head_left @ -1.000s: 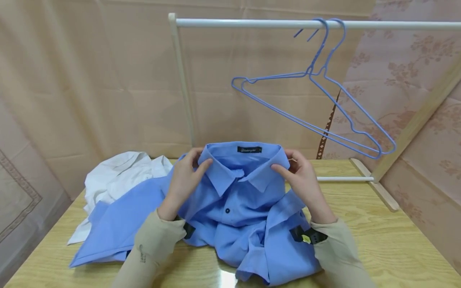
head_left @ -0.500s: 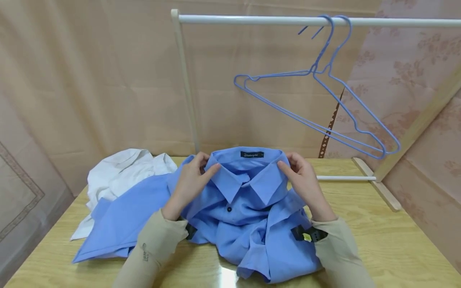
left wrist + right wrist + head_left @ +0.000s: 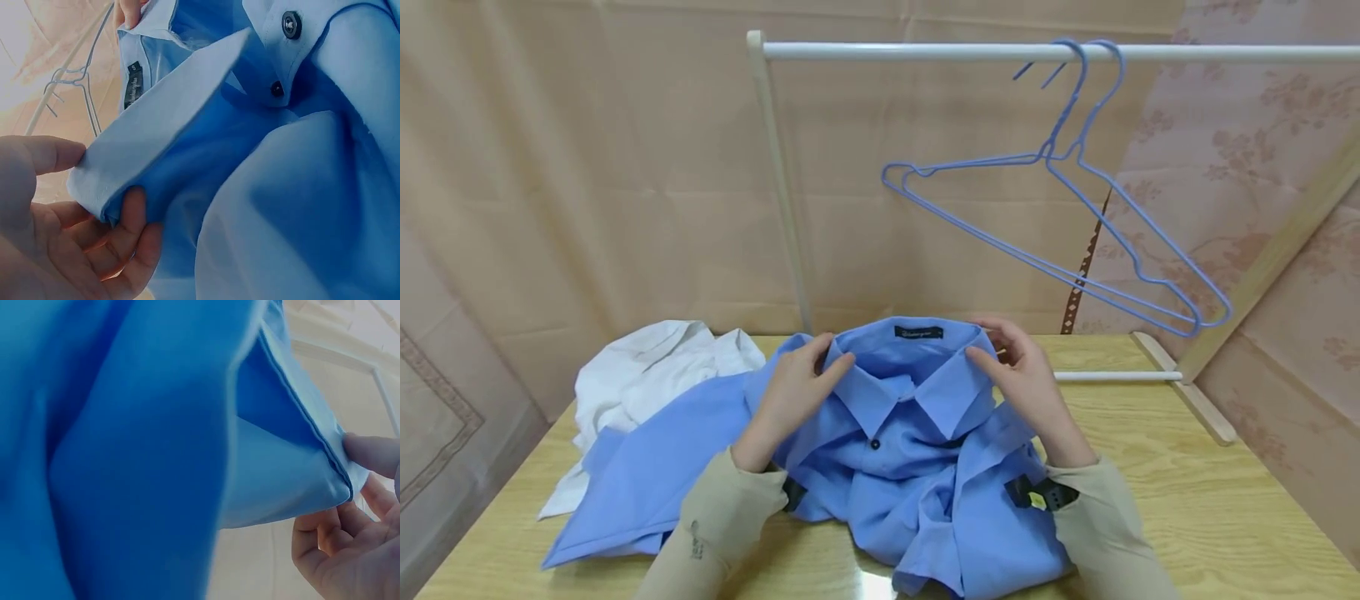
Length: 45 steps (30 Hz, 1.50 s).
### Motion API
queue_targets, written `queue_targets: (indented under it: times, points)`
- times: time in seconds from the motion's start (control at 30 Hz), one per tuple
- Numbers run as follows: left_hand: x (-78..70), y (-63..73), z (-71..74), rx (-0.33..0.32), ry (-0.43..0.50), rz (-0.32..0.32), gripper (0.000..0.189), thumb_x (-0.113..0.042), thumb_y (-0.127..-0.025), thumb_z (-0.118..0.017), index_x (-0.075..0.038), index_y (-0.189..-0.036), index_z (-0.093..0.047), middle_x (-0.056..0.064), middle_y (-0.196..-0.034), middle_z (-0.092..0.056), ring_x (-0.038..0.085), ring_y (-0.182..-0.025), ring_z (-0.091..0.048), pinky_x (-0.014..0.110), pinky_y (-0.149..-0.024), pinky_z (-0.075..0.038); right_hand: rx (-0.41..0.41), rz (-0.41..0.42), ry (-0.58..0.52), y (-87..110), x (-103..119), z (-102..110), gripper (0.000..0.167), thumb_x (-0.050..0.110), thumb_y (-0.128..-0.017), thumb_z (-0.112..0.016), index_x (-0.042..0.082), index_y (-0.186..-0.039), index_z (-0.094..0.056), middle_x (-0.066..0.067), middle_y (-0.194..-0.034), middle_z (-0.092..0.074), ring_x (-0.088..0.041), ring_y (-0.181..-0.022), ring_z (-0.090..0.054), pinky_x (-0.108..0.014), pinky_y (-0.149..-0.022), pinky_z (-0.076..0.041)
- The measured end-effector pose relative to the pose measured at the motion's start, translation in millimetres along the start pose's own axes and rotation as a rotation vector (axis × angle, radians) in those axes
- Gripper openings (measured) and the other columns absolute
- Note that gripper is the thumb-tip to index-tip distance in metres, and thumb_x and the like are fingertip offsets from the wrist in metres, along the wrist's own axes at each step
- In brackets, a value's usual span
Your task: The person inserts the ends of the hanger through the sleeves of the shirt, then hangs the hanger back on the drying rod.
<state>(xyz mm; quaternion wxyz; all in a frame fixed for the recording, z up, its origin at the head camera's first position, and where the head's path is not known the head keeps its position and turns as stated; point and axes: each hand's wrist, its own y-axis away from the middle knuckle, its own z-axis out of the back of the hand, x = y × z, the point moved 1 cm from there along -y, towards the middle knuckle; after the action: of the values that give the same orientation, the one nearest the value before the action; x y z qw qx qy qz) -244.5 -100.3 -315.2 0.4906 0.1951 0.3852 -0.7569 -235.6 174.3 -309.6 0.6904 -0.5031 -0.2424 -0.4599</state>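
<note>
A blue button-up shirt (image 3: 910,475) lies bunched on the table, its collar (image 3: 951,396) raised toward the back with a black label (image 3: 918,332) inside the neckband. My left hand (image 3: 793,387) pinches the collar's left side between thumb and fingers; in the left wrist view the thumb lies on the collar fold and the fingers curl beneath. On the other side my right hand (image 3: 1026,383) pinches the collar's right end, the thumb in front and fingers behind. The right wrist view shows that hand (image 3: 356,531) at the collar's folded edge, while loose cloth fills the left of the picture.
Two blue wire hangers (image 3: 1045,158) hang from the white rail (image 3: 925,52) of a rack behind the shirt. A crumpled white garment (image 3: 647,371) lies at the back left, partly under a blue sleeve (image 3: 662,458). The wooden table (image 3: 1187,500) extends to the right, under the rack's foot (image 3: 1183,387).
Both hands keep their pinch on the collar, which has sunk slightly lower and leans more toward me. The hangers and white garment shift only slightly with the head view.
</note>
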Motion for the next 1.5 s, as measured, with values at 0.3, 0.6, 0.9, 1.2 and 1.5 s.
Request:
queue_targets:
  times: [0.3, 0.6, 0.9, 1.2, 1.5]
  points:
    - [-0.5, -0.5, 0.7, -0.047, 0.074, 0.003, 0.027, -0.043, -0.091, -0.049, -0.017, -0.097, -0.057, 0.000, -0.067, -0.043, 0.014, -0.061, -0.042, 0.026, -0.057, -0.035, -0.060, -0.048, 0.180, -0.9, -4.0, -0.3, 0.027, 0.029, -0.088, -0.059, 0.007, -0.103, -0.063, -0.005, -0.096, -0.063, -0.014, -0.084, -0.053, -0.021, -0.071, -0.044]
    - [-0.5, -1.0, 2.8, -0.124, 0.145, -0.042, 0.028, -0.040, -0.090, -0.052, -0.018, -0.105, -0.061, -0.002, -0.086, -0.059, 0.013, -0.071, -0.048, 0.025, -0.061, -0.039, -0.011, 0.062, 0.180, 0.8, -2.2, 3.1, 0.052, 0.017, -0.083, -0.067, 0.015, -0.130, -0.047, -0.008, -0.106, -0.062, -0.013, -0.089, -0.054, -0.020, -0.074, -0.043]
    - [-1.1, -0.9, 5.7, -0.161, 0.145, -0.058, 0.023, -0.037, -0.090, -0.054, -0.018, -0.100, -0.062, -0.002, -0.080, -0.057, 0.012, -0.068, -0.047, 0.023, -0.060, -0.037, -0.013, 0.203, 0.180, -0.9, 0.5, 11.1, 0.055, 0.007, -0.077, -0.071, 0.013, -0.128, -0.050, -0.006, -0.120, -0.057, -0.015, -0.105, -0.051, -0.025, -0.086, -0.040]
    - [0.5, -0.1, 5.6, -0.141, 0.138, -0.051, 0.024, -0.040, -0.089, -0.054, -0.019, -0.101, -0.061, -0.002, -0.078, -0.055, 0.012, -0.067, -0.046, 0.025, -0.060, -0.037, -0.201, 0.374, 0.214, -16.7, 19.2, 43.7, 0.032, 0.000, -0.082, -0.063, 0.005, -0.114, -0.060, -0.008, -0.104, -0.064, 0.002, -0.090, -0.053, -0.017, -0.075, -0.039]
    - [-2.6, 0.2, 4.5, -0.142, 0.148, -0.045, 0.025, -0.036, -0.088, -0.059, -0.016, -0.102, -0.063, -0.001, -0.082, -0.058, 0.013, -0.070, -0.047, 0.024, -0.062, -0.038, -0.439, 0.558, 0.290, -46.2, 59.4, 68.6, 0.012, 0.005, -0.085, -0.058, -0.002, -0.088, -0.068, -0.012, -0.080, -0.065, 0.005, -0.075, -0.050, -0.016, -0.069, -0.037]
